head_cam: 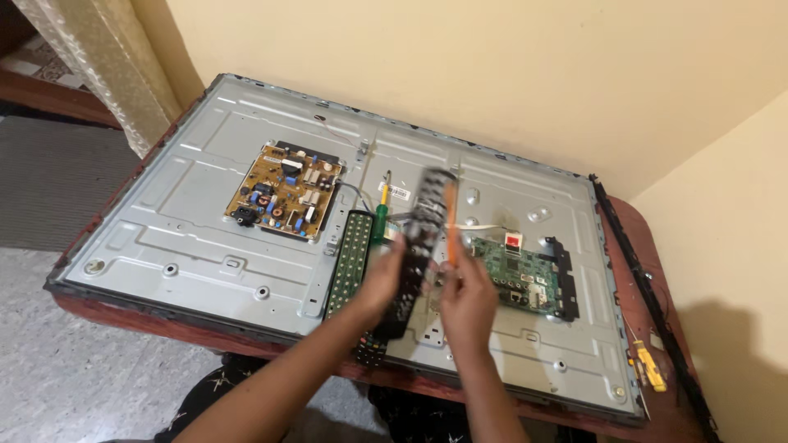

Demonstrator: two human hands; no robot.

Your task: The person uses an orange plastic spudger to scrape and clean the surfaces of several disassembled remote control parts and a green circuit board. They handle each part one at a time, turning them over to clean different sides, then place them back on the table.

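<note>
Head view: left hand (379,283) grips a light, stiff remote shell (414,246) mid-length; right hand (466,305) pinches an orange tool (451,223), probably prying its fragile seam.

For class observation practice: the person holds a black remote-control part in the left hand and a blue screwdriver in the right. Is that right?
Not quite. The head view shows the tool in the right hand is orange, not blue. The left hand does hold the black remote-control part.
</note>
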